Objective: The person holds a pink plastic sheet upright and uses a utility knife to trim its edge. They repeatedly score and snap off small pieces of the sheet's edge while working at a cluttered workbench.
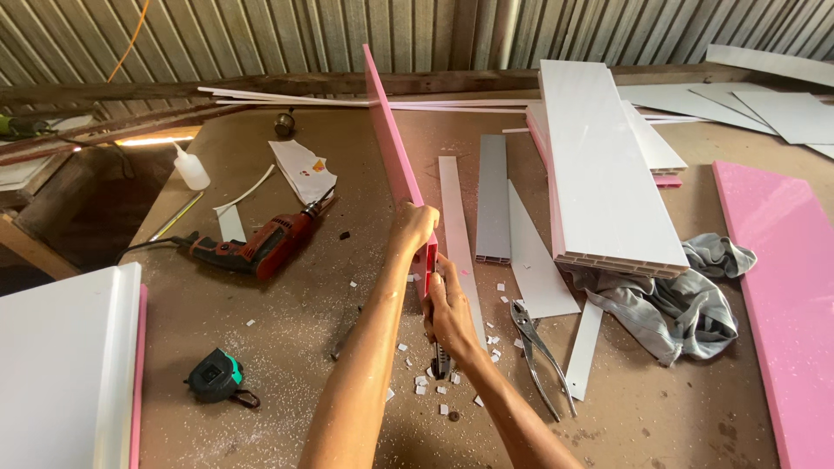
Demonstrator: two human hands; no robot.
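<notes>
Left hand (415,224) has its fingers wrapped over the top edge of the pink panel (388,130), which stands on edge on the worktop (287,313) and runs away from the fingers toward the wall. Right hand (449,304), just below the left, has its fingers closed on a cutter (440,358) at the panel's near end; pliers (540,343) lie just right of those fingers, the red drill (261,246) well left.

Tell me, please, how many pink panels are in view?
4: upright pink panel in both hands, one at the right edge, one under the left white board, one beneath the white stack; others possibly hidden.
</notes>
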